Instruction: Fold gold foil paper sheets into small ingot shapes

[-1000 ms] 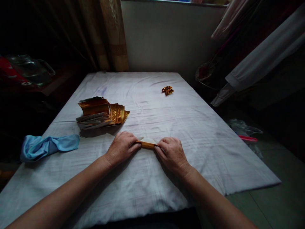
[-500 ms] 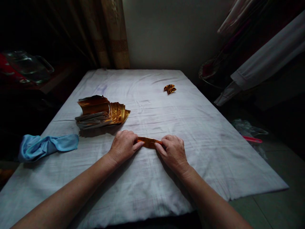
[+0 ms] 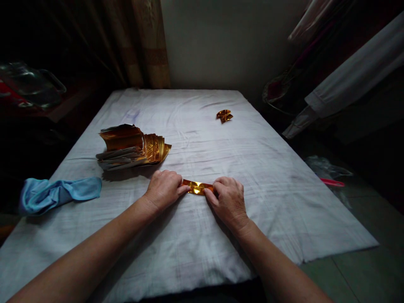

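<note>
A narrow folded strip of gold foil paper lies flat on the white cloth in front of me. My left hand has its fingers curled and presses the strip's left end. My right hand pinches the strip's right end in the same way. Only the gold side of the strip shows between the two hands.
A stack of gold foil sheets sits to the left behind my hands. A small folded gold piece lies far back right. A crumpled blue cloth rests at the left edge. Hanging fabric and the floor are at the right.
The paper showed a white face one second ago. It has since been folded over into a thinner, all-gold strip, and my hands have moved slightly closer together.
</note>
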Action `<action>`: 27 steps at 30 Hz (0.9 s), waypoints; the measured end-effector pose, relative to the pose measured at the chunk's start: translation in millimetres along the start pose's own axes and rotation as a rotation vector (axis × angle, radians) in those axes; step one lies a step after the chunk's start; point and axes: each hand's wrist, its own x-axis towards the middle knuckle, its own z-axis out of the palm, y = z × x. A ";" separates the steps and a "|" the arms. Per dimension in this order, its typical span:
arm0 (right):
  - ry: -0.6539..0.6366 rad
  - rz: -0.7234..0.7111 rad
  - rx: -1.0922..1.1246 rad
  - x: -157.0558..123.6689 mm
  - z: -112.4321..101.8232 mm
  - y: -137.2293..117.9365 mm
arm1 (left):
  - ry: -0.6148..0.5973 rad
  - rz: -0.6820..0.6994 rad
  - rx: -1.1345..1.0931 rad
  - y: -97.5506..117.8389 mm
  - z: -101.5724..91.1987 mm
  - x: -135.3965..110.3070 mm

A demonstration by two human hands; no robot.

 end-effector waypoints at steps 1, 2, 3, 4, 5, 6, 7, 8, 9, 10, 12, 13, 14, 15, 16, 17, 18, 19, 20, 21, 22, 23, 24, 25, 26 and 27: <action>0.003 -0.002 0.000 -0.2 0.3 0.2 | -0.004 0.004 -0.005 -0.7 -0.2 0.4; 0.007 -0.004 0.002 -0.3 0.4 0.4 | -0.006 0.010 -0.010 -1.3 -0.6 0.6; 0.010 -0.008 0.004 -0.4 0.4 0.5 | -0.007 0.016 -0.016 -1.8 -1.1 0.5; 0.013 -0.011 0.007 -0.4 0.3 0.6 | -0.009 0.020 -0.023 -2.1 -1.7 0.1; 0.013 -0.013 0.011 -0.4 0.0 0.6 | -0.014 0.022 -0.029 -2.2 -2.5 -0.3; 0.012 -0.014 0.015 -0.5 -0.3 0.6 | -0.024 0.023 -0.034 -1.9 -3.4 -0.9; 0.009 -0.012 0.017 -0.5 -0.6 0.5 | -0.034 0.023 -0.035 -1.6 -4.2 -1.4; 0.005 -0.009 0.019 -0.6 -0.9 0.5 | -0.042 0.023 -0.030 -1.1 -4.9 -1.9; 0.001 -0.008 0.020 -0.7 -1.2 0.5 | -0.048 0.023 -0.020 -0.6 -5.5 -2.4; -0.002 -0.009 0.021 -0.9 -1.4 0.6 | -0.051 0.024 -0.007 -0.2 -5.9 -2.7; -0.003 -0.012 0.020 -1.3 -1.4 0.7 | -0.054 0.029 0.013 0.0 -6.0 -3.0; -0.003 -0.012 0.019 -1.5 -1.4 0.9 | -0.054 0.033 0.015 -0.4 -5.8 -2.9; -0.003 -0.011 0.018 -1.7 -1.3 1.0 | -0.053 0.037 0.014 -0.9 -5.5 -2.8; -0.003 -0.009 0.016 -1.9 -1.2 1.2 | -0.052 0.043 0.009 -1.5 -5.4 -2.5; -0.005 -0.008 0.016 -2.1 -1.1 1.3 | -0.049 0.049 0.004 -2.2 -5.4 -2.2; -0.006 -0.008 0.017 -2.2 -1.0 1.4 | -0.048 0.054 0.000 -2.7 -5.6 -1.9; -0.008 -0.010 0.018 -2.4 -0.7 1.5 | -0.050 0.057 -0.002 -3.1 -6.1 -1.6; -0.010 -0.011 0.018 -2.7 -0.3 1.7 | -0.055 0.057 -0.005 -3.2 -6.8 -1.5; -0.010 -0.009 0.019 -3.0 0.3 1.9 | -0.066 0.055 -0.008 -3.1 -7.5 -1.6; -0.003 -0.004 0.022 -3.6 1.3 2.3 | -0.078 0.050 -0.012 -2.9 -7.9 -2.0; 0.012 -0.001 0.026 -4.2 2.5 2.8 | -0.085 0.043 -0.019 -2.6 -7.8 -2.6; 0.035 -0.003 0.029 -4.9 3.9 3.4 | -0.082 0.033 -0.026 -2.4 -6.8 -3.6; 0.062 -0.011 0.032 -5.5 5.6 4.1 | -0.058 0.019 -0.033 -2.6 -4.7 -4.8; 0.091 -0.025 0.033 -6.1 7.2 4.9 | -0.010 0.009 -0.042 -3.1 -1.3 -6.2; 0.115 -0.045 0.032 -6.5 8.8 5.5 | 0.058 0.010 -0.049 -4.2 3.1 -7.5; 0.130 -0.073 0.029 -6.7 10.1 6.0 | 0.144 0.029 -0.054 -5.8 8.6 -8.8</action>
